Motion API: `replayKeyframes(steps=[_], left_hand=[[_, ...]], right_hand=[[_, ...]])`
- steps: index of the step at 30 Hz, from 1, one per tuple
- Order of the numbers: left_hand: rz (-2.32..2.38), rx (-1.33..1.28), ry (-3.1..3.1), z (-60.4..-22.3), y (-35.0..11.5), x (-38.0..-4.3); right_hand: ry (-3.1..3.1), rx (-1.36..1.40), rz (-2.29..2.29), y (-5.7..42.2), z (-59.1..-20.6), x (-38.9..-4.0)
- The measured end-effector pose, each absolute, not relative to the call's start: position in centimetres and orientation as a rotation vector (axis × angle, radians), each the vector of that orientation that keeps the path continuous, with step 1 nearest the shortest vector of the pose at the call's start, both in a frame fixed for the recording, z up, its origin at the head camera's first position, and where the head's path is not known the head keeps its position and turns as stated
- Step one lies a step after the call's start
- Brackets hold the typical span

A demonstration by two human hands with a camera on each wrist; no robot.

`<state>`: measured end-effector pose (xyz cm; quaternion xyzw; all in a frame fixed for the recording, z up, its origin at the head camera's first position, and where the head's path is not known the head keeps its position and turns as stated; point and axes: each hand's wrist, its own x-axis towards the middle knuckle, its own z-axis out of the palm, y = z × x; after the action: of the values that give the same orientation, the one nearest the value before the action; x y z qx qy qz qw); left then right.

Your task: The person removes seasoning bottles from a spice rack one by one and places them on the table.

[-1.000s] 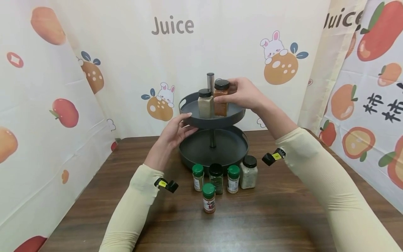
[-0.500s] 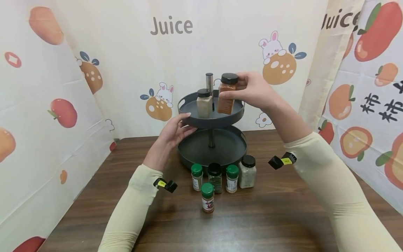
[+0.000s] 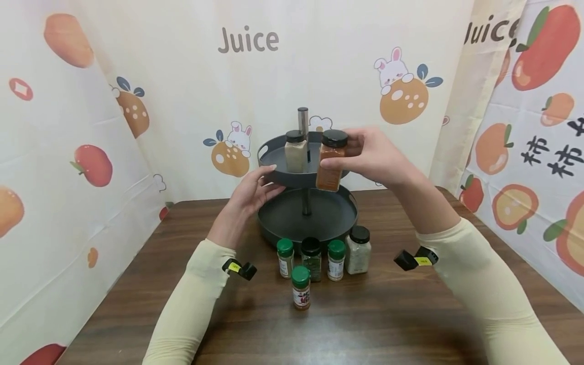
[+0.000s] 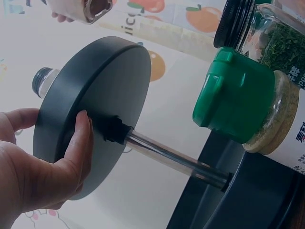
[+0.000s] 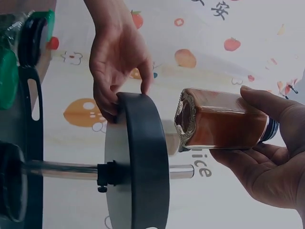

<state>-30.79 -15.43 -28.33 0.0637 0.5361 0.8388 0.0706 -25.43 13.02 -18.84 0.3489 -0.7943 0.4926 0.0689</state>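
My right hand (image 3: pixel 376 156) grips a square glass spice jar (image 3: pixel 329 171) of orange-red powder with a black lid. In the head view the jar overlaps the front right rim of the upper tray; in the right wrist view its base (image 5: pixel 185 119) is apart from that tray. My left hand (image 3: pixel 250 195) holds the left rim of the dark upper tray (image 3: pixel 292 179), thumb on the rim and fingers beneath, as the left wrist view also shows. A jar of pale powder (image 3: pixel 296 156) with a black lid stands on this tray.
Below is the wider lower tray (image 3: pixel 278 215), joined by a metal post (image 3: pixel 303 119). In front of it on the wooden table (image 3: pixel 365 324) stand a green-capped shaker (image 3: pixel 301 291), two more like it, a black-lidded jar of green herbs (image 3: pixel 312 261) and a large pale jar (image 3: pixel 358 253).
My right hand has lifted the orange-red jar off the upper tray, then brought it right and lower, toward the front rim. The left hand keeps its hold on the tray.
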Motion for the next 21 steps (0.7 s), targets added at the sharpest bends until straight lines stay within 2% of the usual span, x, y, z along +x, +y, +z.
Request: replayKeyframes(steps=[21], left_hand=[[2.504,0.217,1.646,-28.3,-15.4,-30.9]], right_hand=[[-2.385,1.071,1.570,14.3,-22.8,-22.9]])
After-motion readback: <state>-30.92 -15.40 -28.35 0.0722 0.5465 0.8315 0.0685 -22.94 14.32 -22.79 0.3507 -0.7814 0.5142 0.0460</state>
